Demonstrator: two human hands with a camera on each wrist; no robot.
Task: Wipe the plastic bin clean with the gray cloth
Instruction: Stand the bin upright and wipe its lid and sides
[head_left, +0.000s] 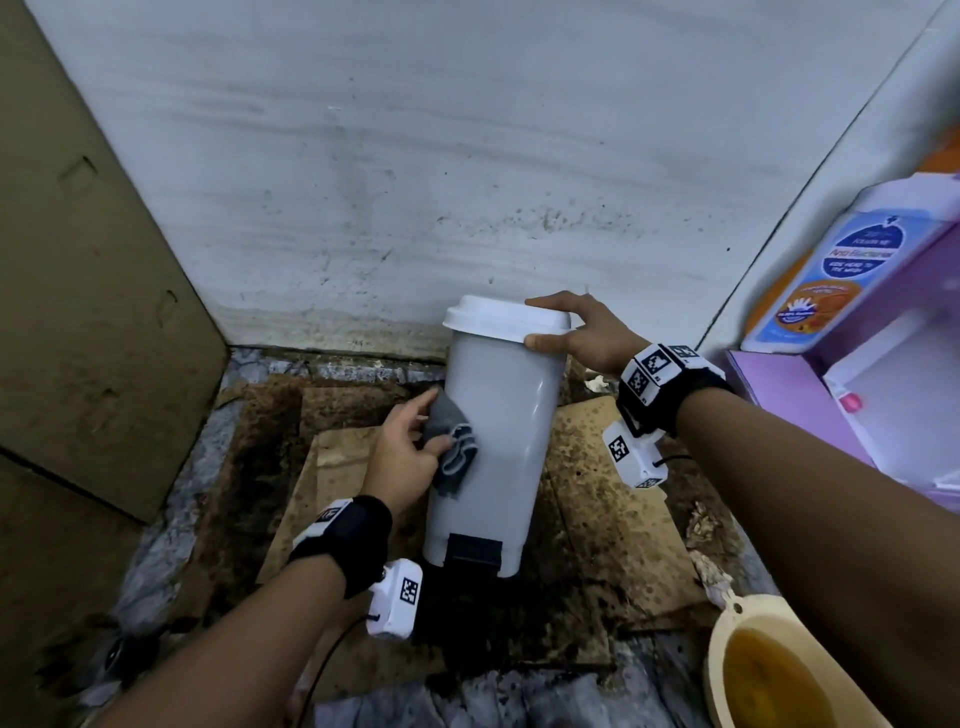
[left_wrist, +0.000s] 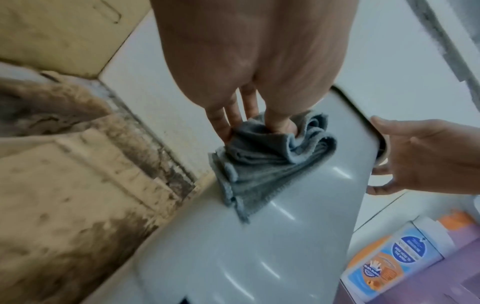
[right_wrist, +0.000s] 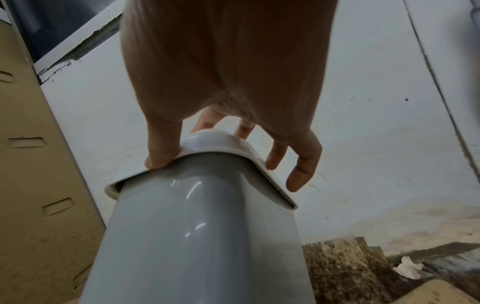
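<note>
Beige bowl (head_left: 748, 623) near plastic bin (head_left: 498, 441) on cardboard (head_left: 597, 499).

The bottle (head_left: 826, 275) with the blue and orange label, lying on the purple shelf (head_left: 810, 410) to the right, carries the only print here. On its dark blue oval the words "Anti-Bacterial" can be made out; the smaller lines above and below are too blurred to read. The wristbands show black-and-white square code markers (head_left: 655, 362), no words.

Dim flat light, wide-angle edge bending, blurred wrist views, faint glare streaks
</note>
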